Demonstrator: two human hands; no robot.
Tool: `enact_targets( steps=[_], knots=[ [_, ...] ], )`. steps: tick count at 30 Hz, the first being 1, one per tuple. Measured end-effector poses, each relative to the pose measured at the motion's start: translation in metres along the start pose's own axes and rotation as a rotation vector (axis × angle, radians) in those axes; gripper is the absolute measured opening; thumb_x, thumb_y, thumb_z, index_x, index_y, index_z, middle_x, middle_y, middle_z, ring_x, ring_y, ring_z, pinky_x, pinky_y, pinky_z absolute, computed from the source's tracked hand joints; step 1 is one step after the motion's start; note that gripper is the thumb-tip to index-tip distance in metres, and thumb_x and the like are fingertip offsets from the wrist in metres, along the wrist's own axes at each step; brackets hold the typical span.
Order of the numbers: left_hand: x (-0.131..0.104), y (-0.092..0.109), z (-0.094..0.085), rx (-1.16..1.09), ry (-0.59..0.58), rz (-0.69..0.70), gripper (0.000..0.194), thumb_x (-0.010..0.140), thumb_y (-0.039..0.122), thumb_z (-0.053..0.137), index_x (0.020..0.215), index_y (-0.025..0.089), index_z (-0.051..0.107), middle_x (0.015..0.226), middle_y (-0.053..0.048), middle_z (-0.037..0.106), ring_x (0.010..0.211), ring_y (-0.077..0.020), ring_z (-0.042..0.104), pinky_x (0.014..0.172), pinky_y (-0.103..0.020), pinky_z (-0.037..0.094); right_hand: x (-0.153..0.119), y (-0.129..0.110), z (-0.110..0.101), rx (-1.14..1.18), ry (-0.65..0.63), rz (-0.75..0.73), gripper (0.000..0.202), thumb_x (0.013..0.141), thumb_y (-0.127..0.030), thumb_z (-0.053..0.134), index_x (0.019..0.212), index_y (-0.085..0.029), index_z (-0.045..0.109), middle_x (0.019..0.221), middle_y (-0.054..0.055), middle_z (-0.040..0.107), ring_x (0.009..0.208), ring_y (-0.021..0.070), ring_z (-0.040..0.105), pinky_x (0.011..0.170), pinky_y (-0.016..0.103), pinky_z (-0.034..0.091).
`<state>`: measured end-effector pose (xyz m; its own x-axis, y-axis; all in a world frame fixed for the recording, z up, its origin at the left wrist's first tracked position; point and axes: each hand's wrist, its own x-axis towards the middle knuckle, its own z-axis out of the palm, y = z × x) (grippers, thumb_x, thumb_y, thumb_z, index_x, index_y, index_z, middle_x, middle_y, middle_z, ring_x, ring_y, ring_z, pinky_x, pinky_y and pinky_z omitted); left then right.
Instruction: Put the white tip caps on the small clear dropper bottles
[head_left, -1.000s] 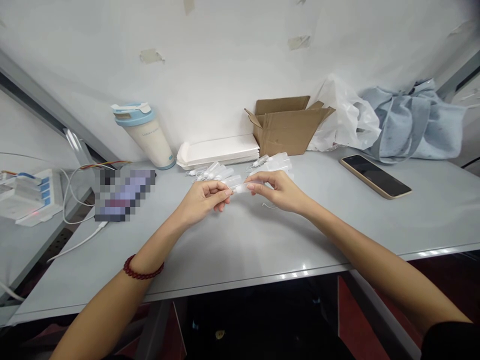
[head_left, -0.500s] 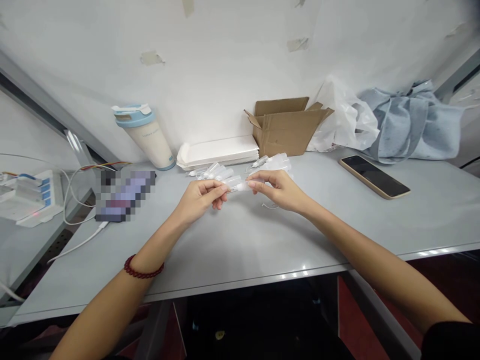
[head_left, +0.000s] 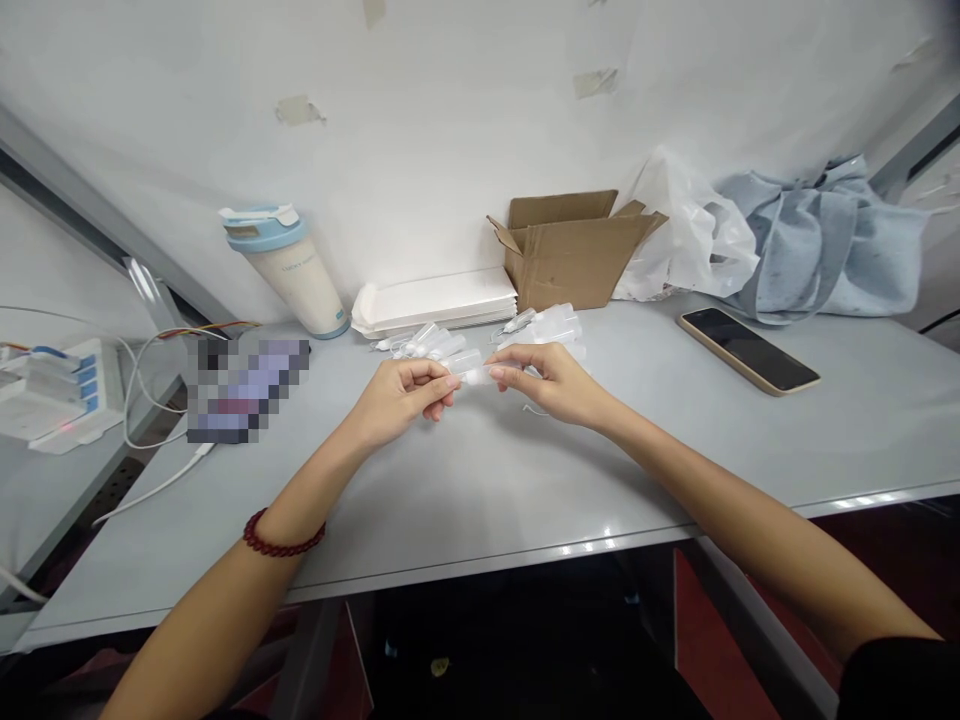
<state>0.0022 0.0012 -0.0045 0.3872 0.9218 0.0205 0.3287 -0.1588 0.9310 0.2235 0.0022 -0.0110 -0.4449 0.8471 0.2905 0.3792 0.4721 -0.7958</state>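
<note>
The left hand pinched the tip end of a small translucent squeeze bottle, and the right hand gripped its other end, so this piece looked still in progress. It was held over the grey table, just in front of a left cluster of similar bottles and near a right cluster. Which of those were finished or left could not be told.

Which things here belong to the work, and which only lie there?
Seem in use:
small translucent plastic bottle, held
similar translucent bottles behind

Probably just lying about:
black phone in tan case
cream tumbler with blue lid
white plastic bag
pale blue cloth bag
</note>
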Motion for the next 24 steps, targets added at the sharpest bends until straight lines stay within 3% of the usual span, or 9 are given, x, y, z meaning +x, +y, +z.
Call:
enact_targets(
  steps=[4, 8, 10, 12, 16, 18, 24],
  knots=[
    [0.004, -0.002, -0.009, -0.052, 0.094, -0.005, 0.023, 0.077, 0.036, 0.070, 0.067, 0.015, 0.066, 0.062, 0.000, 0.062, 0.051, -0.0097, 0.052, 0.055, -0.025, 0.045, 0.002, 0.011, 0.002, -0.068, 0.033, -0.011, 0.025, 0.092, -0.036, 0.054, 0.095, -0.015, 0.068, 0.086, 0.006, 0.071, 0.079, 0.0170, 0.061, 0.074, 0.030, 0.045],
    [0.013, -0.012, -0.030, -0.157, 0.449, -0.043, 0.017, 0.073, 0.029, 0.071, 0.067, 0.013, 0.067, 0.060, 0.001, 0.060, 0.049, -0.0080, 0.050, 0.050, -0.022, 0.041, 0.006, 0.028, -0.002, -0.369, 0.187, -0.108, 0.022, 0.092, -0.026, 0.054, 0.107, -0.014, 0.063, 0.101, 0.012, 0.069, 0.097, 0.0247, 0.057, 0.085, 0.038, 0.044],
    [0.017, -0.019, -0.039, -0.172, 0.610, -0.072, 0.014, 0.073, 0.027, 0.070, 0.071, 0.013, 0.067, 0.059, 0.003, 0.056, 0.047, -0.0069, 0.047, 0.048, -0.020, 0.039, 0.008, 0.035, -0.005, -0.518, 0.198, -0.145, 0.021, 0.092, -0.021, 0.052, 0.108, -0.013, 0.062, 0.106, 0.015, 0.067, 0.102, 0.0273, 0.053, 0.089, 0.040, 0.043],
    [0.022, -0.027, -0.046, -0.124, 0.685, -0.113, 0.012, 0.075, 0.024, 0.067, 0.071, 0.013, 0.066, 0.057, 0.003, 0.054, 0.046, -0.0072, 0.047, 0.045, -0.020, 0.037, 0.009, 0.038, -0.008, -0.628, 0.175, -0.148, 0.021, 0.092, -0.018, 0.051, 0.108, -0.012, 0.063, 0.110, 0.016, 0.066, 0.103, 0.0284, 0.050, 0.090, 0.041, 0.042],
    [0.027, -0.039, -0.046, -0.019, 0.652, -0.189, 0.011, 0.077, 0.021, 0.064, 0.070, 0.012, 0.065, 0.057, 0.001, 0.057, 0.045, -0.0090, 0.049, 0.044, -0.022, 0.036, 0.009, 0.042, -0.010, -0.770, 0.103, -0.103, 0.022, 0.091, -0.015, 0.050, 0.109, -0.014, 0.063, 0.114, 0.016, 0.065, 0.106, 0.0298, 0.048, 0.083, 0.039, 0.040],
    [0.028, -0.041, -0.043, -0.008, 0.614, -0.211, 0.009, 0.077, 0.018, 0.061, 0.079, 0.011, 0.067, 0.060, 0.000, 0.061, 0.044, -0.0100, 0.051, 0.043, -0.023, 0.037, 0.009, 0.042, -0.010, -0.833, 0.073, -0.076, 0.022, 0.090, -0.014, 0.050, 0.109, -0.014, 0.063, 0.116, 0.016, 0.065, 0.108, 0.0306, 0.048, 0.081, 0.039, 0.038],
    [0.028, -0.045, -0.042, 0.121, 0.519, -0.258, 0.038, 0.077, 0.019, 0.054, 0.114, 0.010, 0.063, 0.068, -0.001, 0.066, 0.045, -0.0117, 0.053, 0.047, -0.023, 0.039, 0.009, 0.041, -0.011, -0.939, -0.011, -0.034, 0.026, 0.091, -0.013, 0.049, 0.112, -0.012, 0.063, 0.120, 0.016, 0.065, 0.108, 0.0313, 0.048, 0.079, 0.040, 0.036]
  ],
)
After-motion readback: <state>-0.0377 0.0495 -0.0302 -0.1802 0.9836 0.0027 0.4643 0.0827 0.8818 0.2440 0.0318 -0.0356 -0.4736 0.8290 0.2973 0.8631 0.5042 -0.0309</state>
